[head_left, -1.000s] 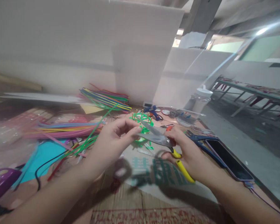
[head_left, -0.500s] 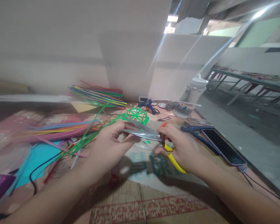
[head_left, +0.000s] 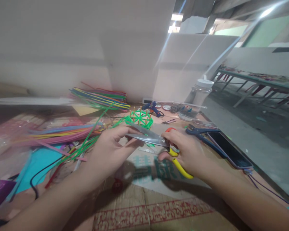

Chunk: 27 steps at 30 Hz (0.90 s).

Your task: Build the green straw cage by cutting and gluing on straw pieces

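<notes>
My right hand is closed round the scissors, which have yellow and orange handles. Their two blades point left, spread apart, with the tips at the fingers of my left hand. Thumb and fingers of that hand are drawn together in a pinch; what they grip is hidden or too small to make out. Just beyond the blades stands a green spoked ring with upright wooden pegs. Small green scraps lie on the cardboard below the scissors.
On the left lie pink, blue and yellow pipe cleaners and a blue sheet. Another bundle rests by the wall. Rightward are blue-handled pliers, a phone and a clear bottle. A glue gun lies behind.
The view has shifted very slightly. Both hands and the scissors keep nearly the same pose, with the blades still apart.
</notes>
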Each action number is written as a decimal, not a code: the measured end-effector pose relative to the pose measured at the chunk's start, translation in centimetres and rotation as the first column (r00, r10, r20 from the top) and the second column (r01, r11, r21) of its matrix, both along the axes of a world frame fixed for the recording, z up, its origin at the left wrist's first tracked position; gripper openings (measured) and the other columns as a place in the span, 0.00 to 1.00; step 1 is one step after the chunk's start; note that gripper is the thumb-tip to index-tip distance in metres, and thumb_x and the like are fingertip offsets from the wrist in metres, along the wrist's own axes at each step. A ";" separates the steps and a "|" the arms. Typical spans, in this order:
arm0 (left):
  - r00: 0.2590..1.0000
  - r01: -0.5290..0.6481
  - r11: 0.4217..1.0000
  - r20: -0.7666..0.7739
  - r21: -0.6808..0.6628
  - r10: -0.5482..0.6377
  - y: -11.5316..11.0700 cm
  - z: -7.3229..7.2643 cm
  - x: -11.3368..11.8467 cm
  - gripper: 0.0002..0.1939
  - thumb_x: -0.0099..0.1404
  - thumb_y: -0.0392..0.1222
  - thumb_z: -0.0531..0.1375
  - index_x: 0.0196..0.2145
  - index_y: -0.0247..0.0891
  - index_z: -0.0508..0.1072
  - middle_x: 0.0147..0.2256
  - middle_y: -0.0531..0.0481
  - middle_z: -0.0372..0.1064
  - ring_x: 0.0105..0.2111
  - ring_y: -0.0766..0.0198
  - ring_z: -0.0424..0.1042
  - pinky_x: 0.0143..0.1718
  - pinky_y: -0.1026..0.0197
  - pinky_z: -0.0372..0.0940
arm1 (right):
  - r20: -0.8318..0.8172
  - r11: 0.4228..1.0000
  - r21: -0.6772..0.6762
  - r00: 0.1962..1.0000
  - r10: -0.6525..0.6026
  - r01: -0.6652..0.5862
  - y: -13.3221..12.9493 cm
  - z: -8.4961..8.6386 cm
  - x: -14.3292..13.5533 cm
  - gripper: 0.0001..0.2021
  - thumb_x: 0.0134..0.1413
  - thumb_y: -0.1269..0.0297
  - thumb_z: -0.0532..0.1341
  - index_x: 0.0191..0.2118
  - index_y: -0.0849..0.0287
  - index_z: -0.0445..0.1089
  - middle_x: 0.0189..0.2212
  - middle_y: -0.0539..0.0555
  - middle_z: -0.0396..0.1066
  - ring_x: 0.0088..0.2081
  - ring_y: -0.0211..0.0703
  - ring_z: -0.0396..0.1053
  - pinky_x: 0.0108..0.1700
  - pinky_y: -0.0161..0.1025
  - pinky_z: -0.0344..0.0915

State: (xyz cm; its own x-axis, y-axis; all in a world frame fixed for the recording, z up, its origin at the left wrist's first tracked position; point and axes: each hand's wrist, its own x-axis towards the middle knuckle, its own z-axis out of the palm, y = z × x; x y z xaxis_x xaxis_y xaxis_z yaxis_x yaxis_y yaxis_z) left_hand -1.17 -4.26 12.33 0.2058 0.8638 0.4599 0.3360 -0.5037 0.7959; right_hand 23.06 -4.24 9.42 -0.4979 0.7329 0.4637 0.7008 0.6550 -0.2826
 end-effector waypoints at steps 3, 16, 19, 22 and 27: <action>0.999 0.021 1.000 -0.038 -0.006 -0.021 0.0 -0.1 0.0 0.05 0.64 0.42 0.64 0.30 0.45 0.80 0.28 0.55 0.77 0.29 0.64 0.73 0.32 0.64 0.67 | -0.031 0.996 -0.088 0.999 -0.018 0.015 0.0 -0.3 0.0 0.20 0.56 0.44 0.65 0.41 0.58 0.73 0.25 0.49 0.67 0.26 0.39 0.61 0.28 0.35 0.56; 0.983 -0.162 0.986 0.078 -0.045 0.165 1.8 0.5 -2.3 0.11 0.65 0.47 0.65 0.44 0.43 0.80 0.37 0.52 0.80 0.37 0.62 0.77 0.42 0.62 0.70 | 0.206 0.862 -0.506 0.965 0.160 -0.035 0.3 0.7 1.8 0.12 0.58 0.63 0.64 0.48 0.53 0.73 0.40 0.53 0.76 0.40 0.45 0.71 0.40 0.37 0.63; 0.993 -0.082 0.995 -0.084 -0.056 0.077 1.7 0.0 -1.6 0.07 0.64 0.46 0.66 0.39 0.44 0.82 0.35 0.54 0.80 0.36 0.63 0.77 0.41 0.63 0.69 | 0.231 0.844 -0.533 0.947 0.224 -0.069 -0.2 -1.7 0.5 0.21 0.57 0.66 0.62 0.57 0.53 0.69 0.49 0.58 0.74 0.46 0.49 0.72 0.45 0.40 0.65; 0.957 0.028 0.998 -0.286 -0.050 -0.041 1.6 -0.7 -0.7 0.07 0.66 0.46 0.64 0.35 0.44 0.81 0.33 0.56 0.79 0.34 0.65 0.76 0.37 0.64 0.67 | 0.235 0.860 -0.500 0.939 0.250 -0.104 -0.3 -2.7 0.1 0.23 0.59 0.67 0.61 0.60 0.55 0.67 0.50 0.61 0.72 0.46 0.49 0.73 0.46 0.41 0.65; 0.767 0.149 0.989 -0.630 -0.002 -0.117 2.0 -2.2 0.4 0.12 0.71 0.46 0.59 0.34 0.41 0.79 0.33 0.54 0.78 0.32 0.62 0.73 0.33 0.61 0.61 | 0.244 0.900 -0.422 0.944 0.224 -0.105 0.4 -1.0 0.6 0.12 0.64 0.64 0.60 0.51 0.56 0.75 0.42 0.58 0.77 0.43 0.48 0.74 0.44 0.40 0.66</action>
State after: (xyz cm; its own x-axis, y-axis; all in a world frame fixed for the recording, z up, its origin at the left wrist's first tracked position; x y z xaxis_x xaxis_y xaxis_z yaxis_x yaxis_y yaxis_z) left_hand -0.73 -2.24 10.14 0.5736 0.7876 0.2252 0.6789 -0.6109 0.4073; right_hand 23.66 -3.82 8.40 -0.6924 0.7211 -0.0261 0.6814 0.6415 -0.3525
